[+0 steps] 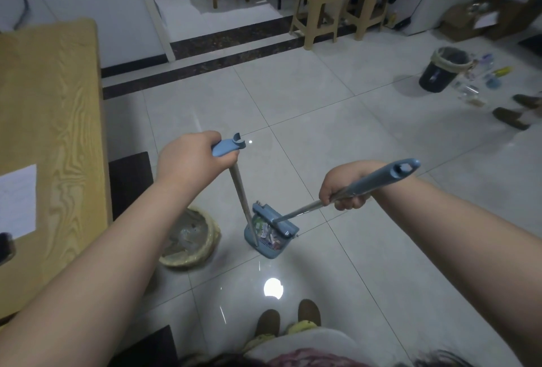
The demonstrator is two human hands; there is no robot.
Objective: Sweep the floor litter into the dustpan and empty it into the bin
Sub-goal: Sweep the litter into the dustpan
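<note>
A wooden table [50, 120] borders the tiled floor [337, 120]. Beside it stands a lined bin [190, 237], the blue dustpan [265, 234] just right, holding litter [268, 233]. Left hand [190, 158] clamps the dustpan handle; right hand [344, 187] clamps the broom [366, 187].

Dim indoor light, overhead-lamp glare on glossy floor tiles [308, 138], soft fisheye-bent edges.
</note>
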